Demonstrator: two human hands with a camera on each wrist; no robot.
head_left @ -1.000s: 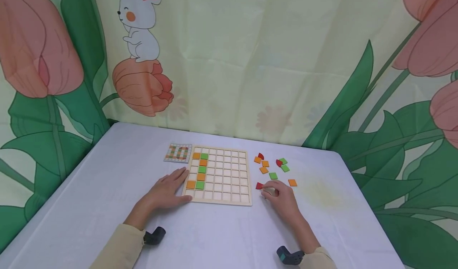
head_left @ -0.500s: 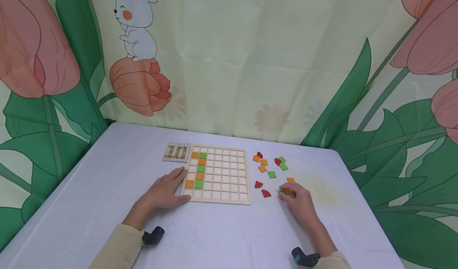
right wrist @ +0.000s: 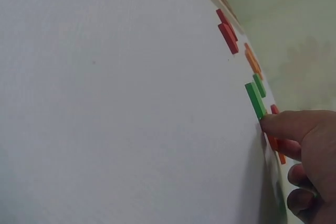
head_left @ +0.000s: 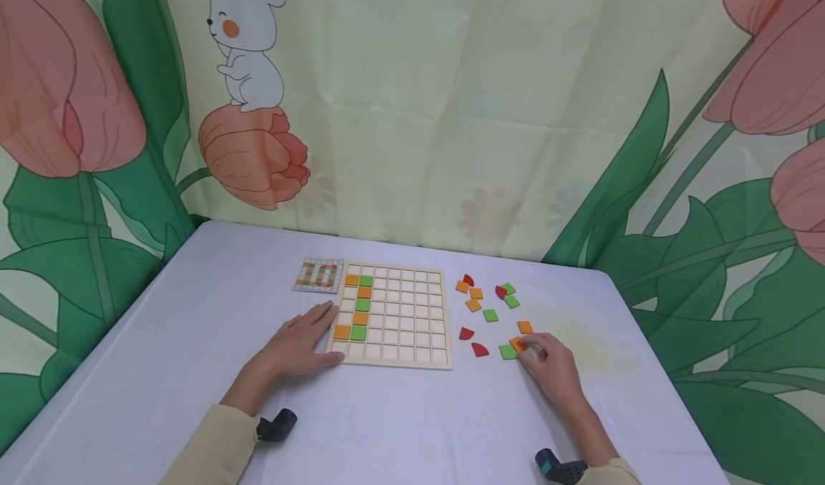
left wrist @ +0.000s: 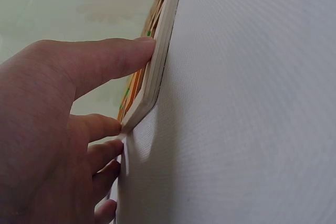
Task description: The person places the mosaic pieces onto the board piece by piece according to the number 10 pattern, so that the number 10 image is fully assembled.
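A: Where do we find the left hand?

B: We see the left hand (head_left: 296,345) at the gridded board (head_left: 412,368), along its left edge. Its fingers are outstretched, gripping nothing, and in the left wrist view we see the thumb (left wrist: 123,59) against the wooden rim.

A: And the right hand (head_left: 553,367)?

B: We have it out to the right of the board, pinching an orange square (head_left: 518,344) between thumb and fingertips. Just beside that lies a green square (head_left: 507,352), and in the right wrist view we see the thumb tip right by its end.

A: What else do we have near that hand?

B: Another orange tile (head_left: 525,327) lies just beyond the fingers. Nearer the board we count two red quarter-circles, one (head_left: 467,334) a little farther from us than the other (head_left: 480,349). Past them are more loose orange, green and red pieces, some overlapping.

A: How do we read the board itself?

B: It lies flat on the white tablecloth (head_left: 399,428). We count seven tiles, orange and green, all in its two leftmost columns. A small patterned card (head_left: 319,275) lies by its far left corner.
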